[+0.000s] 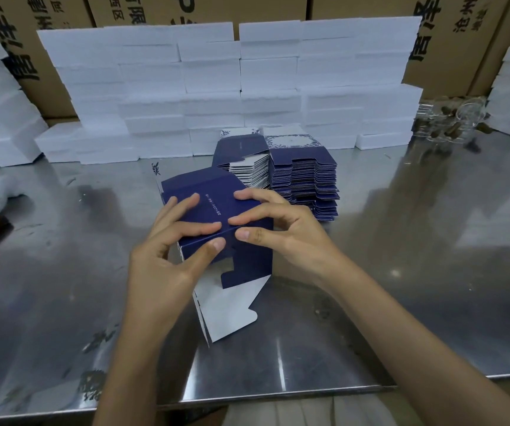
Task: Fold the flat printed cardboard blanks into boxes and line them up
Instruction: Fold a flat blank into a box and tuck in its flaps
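Steel table (63,272), white foam blocks (216,87) walled up beyond my hands, and a half-opened box between them.

To do this step well, I judge I should squeeze the creases square so the blue box (213,210) pops into a tube, then tuck the loose white flap (229,312) hanging toward me. My left hand (167,256) is curled round the box's left end, fingers on top, thumb on the near face. My right hand (281,229) pinches the right end, fingers narrowly spread, thumb beside my left thumb. Just beyond my right hand sits the pile of flat blanks (302,179); I see no finished boxes lined up yet.
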